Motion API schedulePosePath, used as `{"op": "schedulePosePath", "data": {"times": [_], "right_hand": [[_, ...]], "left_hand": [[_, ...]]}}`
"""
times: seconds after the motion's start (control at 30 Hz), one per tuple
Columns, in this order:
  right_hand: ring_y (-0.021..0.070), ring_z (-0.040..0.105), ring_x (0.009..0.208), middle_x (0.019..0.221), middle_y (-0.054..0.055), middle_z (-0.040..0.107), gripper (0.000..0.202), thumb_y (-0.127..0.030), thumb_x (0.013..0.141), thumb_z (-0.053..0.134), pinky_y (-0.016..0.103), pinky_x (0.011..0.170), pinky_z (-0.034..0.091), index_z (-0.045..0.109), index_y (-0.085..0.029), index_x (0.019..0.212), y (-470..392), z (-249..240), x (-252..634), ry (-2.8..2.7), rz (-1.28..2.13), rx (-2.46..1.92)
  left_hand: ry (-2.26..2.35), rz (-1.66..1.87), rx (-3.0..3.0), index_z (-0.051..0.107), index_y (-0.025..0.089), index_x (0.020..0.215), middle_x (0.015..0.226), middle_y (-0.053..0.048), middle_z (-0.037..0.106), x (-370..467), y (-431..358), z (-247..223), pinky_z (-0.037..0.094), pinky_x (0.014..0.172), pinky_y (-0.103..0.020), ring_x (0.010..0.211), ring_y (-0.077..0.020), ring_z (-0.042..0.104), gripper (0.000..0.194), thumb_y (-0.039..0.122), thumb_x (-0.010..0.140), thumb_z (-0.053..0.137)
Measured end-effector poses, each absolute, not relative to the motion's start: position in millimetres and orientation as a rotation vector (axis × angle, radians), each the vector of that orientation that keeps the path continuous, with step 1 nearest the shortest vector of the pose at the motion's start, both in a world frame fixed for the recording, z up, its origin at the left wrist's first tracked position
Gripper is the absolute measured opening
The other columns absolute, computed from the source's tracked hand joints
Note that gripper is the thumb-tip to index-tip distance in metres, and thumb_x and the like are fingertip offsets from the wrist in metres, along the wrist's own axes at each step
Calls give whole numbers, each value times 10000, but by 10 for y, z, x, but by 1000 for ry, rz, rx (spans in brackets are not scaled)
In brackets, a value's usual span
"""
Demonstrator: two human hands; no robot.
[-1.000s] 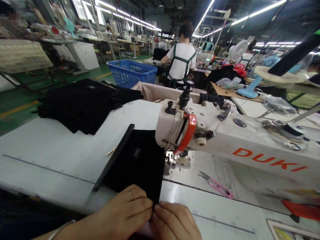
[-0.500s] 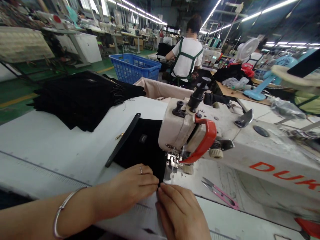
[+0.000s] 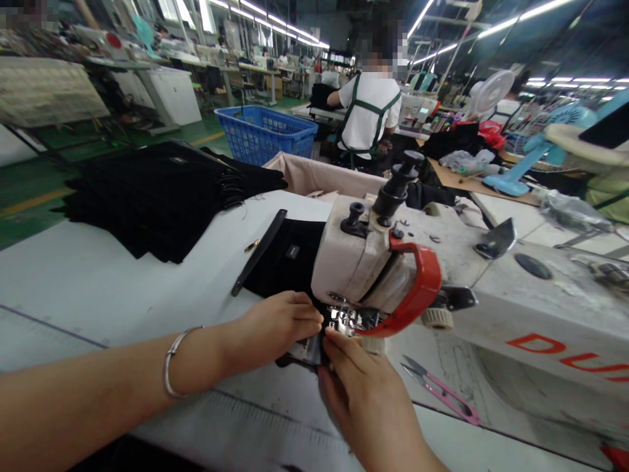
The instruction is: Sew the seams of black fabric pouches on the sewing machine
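Observation:
A black fabric piece (image 3: pixel 280 262) with a small label and a dark zipper edge lies on the white table, its right side under the head of the sewing machine (image 3: pixel 344 262). My left hand (image 3: pixel 280 324), palm down with fingers together, presses on the fabric just left of the metal presser foot (image 3: pixel 344 320). Close in front of the foot, my right hand (image 3: pixel 363 387) pinches the fabric's near edge between thumb and fingers. The two hands' fingertips almost meet. A gold zipper pull (image 3: pixel 252 246) sticks out at the fabric's left.
A stack of black fabric pieces (image 3: pixel 142 196) lies at the table's left. Pink thread snips (image 3: pixel 447 393) rest right of my right hand. Behind are a blue basket (image 3: pixel 268 131), a pink-lined bin (image 3: pixel 319 174) and a seated person (image 3: pixel 371 108) facing away. A blue fan (image 3: pixel 521 164) stands right.
Both hands have moved forward, up to the presser foot. The black fabric has slid forward and slightly right with them, farther under the machine head.

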State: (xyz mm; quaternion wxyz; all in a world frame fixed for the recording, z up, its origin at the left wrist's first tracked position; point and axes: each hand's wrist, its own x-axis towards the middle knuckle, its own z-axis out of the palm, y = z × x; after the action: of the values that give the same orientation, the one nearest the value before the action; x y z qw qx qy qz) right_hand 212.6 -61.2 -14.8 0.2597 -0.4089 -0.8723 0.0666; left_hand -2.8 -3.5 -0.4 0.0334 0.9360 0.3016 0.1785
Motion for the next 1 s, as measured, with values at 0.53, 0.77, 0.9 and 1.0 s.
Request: {"op": "schedulePosePath", "data": {"times": [0.53, 0.77, 0.9, 1.0], "right_hand": [[276, 654, 1054, 1161, 120, 701, 297, -101, 925, 513, 474, 929, 560, 683, -137, 1166, -522, -180, 2082, -2257, 254, -1099], [266, 659, 1030, 1120, 122, 715, 281, -96, 930, 500, 449, 905, 561, 693, -136, 1130, -541, -168, 2038, -2269, 214, -1105], [232, 665, 952, 964, 78, 729, 212, -130, 929, 517, 382, 860, 555, 709, -195, 992, -517, -97, 2074, -2160, 257, -1114], [199, 661, 767, 852, 53, 704, 135, -215, 938, 526, 316, 684, 534, 661, -203, 934, -426, -19, 2194, -1947, 227, -1297]], "left_hand": [[870, 577, 2928, 674, 154, 1114, 1165, -41, 716, -25, 347, -128, 445, 1077, -355, 1155, -188, 627, 229, 133, 994, 479], [897, 608, 2923, 658, 129, 1163, 1164, -27, 715, -27, 314, -119, 421, 1101, -405, 1176, -198, 620, 300, 72, 1014, 404], [909, 634, 2904, 652, 159, 1214, 1232, -31, 698, -46, 318, -102, 448, 1081, -409, 1193, -208, 616, 321, 76, 1010, 418], [893, 643, 2900, 698, 211, 1148, 1185, -18, 727, -71, 370, -162, 489, 1048, -410, 1140, -208, 651, 325, 56, 969, 477]]}}
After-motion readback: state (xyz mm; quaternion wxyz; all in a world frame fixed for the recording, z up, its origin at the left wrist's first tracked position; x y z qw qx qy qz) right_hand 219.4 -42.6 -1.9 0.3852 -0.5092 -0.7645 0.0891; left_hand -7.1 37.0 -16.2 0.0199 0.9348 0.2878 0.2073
